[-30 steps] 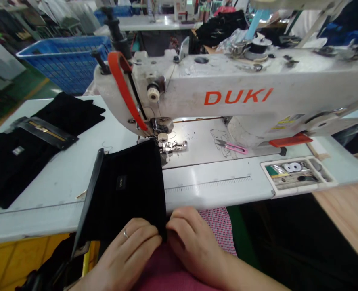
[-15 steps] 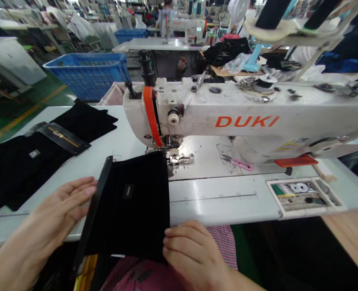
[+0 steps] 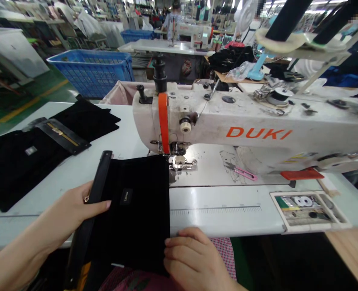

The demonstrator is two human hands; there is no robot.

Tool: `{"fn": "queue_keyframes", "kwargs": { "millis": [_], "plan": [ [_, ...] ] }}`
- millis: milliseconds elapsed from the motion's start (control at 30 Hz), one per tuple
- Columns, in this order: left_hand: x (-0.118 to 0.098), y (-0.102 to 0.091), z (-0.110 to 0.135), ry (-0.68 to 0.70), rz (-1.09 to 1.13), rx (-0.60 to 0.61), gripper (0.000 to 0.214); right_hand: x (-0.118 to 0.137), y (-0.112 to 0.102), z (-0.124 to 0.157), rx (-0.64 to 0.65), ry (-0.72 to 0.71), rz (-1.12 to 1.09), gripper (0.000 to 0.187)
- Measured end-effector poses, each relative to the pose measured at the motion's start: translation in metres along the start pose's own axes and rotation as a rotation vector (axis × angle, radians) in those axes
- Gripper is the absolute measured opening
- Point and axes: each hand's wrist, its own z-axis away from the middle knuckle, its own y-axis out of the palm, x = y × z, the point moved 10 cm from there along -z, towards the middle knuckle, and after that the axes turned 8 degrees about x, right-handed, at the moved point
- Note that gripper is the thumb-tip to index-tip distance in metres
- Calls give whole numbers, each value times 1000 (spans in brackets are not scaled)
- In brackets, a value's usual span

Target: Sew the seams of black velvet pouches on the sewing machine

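A black fabric pouch (image 3: 136,210) with a small label and a black zipper strip (image 3: 91,206) along its left edge lies on the sewing table, its far right corner next to the presser foot (image 3: 181,163) of a white DUKI sewing machine (image 3: 251,129). My left hand (image 3: 72,210) grips the zipper strip at the pouch's left side, thumb laid over the fabric. My right hand (image 3: 191,256) pinches the pouch's near right corner at the table's front edge.
More black fabric pieces (image 3: 21,161) with a zipper strip lie at the left of the table. Pink thread snips (image 3: 242,172) rest on the machine bed. A parts tray (image 3: 308,204) is set into the table at right. A blue crate (image 3: 91,70) stands behind.
My left hand left the pouch's near edge, swung out to the left side and now grips the zipper strip. The view tilted upward. My right hand stayed on the near right corner.
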Motion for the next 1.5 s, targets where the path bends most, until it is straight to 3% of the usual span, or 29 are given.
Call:
{"fn": "queue_keyframes", "kwargs": {
  "millis": [300, 333, 400, 433, 467, 500, 533, 567, 600, 667, 867, 1033, 1300, 1500],
  "plan": [
    [-13, -14, -21, 88, -198, -18, 60, -10, -8, -17, -19, -8, 41, 19],
    [-19, -22, -20, 119, -253, -91, 64, -12, -9, -18, -19, -11, 44, 19],
    [-41, -35, -3, 255, -476, -384, 61, -16, -9, -22, -12, -15, 56, 18],
    [-57, -29, 12, 385, -605, -519, 52, -18, -9, -23, -7, -15, 62, 16],
    [-71, -12, 27, 531, -741, -589, 42, -21, -8, -25, 2, -12, 65, 15],
    [-81, 18, 40, 728, -836, -548, 29, -23, -7, -26, 14, -5, 65, 14],
    [-85, 56, 50, 916, -904, -386, 23, -26, -7, -28, 24, 4, 60, 14],
    [-81, 92, 55, 1021, -996, -215, 25, -28, -6, -30, 32, 14, 51, 15],
    [-79, 115, 62, 1107, -1014, -145, 25, -31, -5, -31, 42, 29, 40, 17],
    [-73, 139, 62, 1139, -964, -56, 32, -37, -4, -34, 59, 57, 23, 21],
    [-78, 137, 39, 1102, -853, 103, 36, -47, -1, -40, 115, 85, -18, 22],
    [-88, 128, 26, 1067, -861, 150, 36, -58, 0, -46, 164, 115, 4, 22],
    [-92, 120, -2, 1143, -962, 112, 37, -77, 6, -61, 300, 145, 124, 25],
    [-110, 113, -21, 1148, -962, 63, 36, -92, 8, -76, 391, 138, 219, 28]
  ]
}}
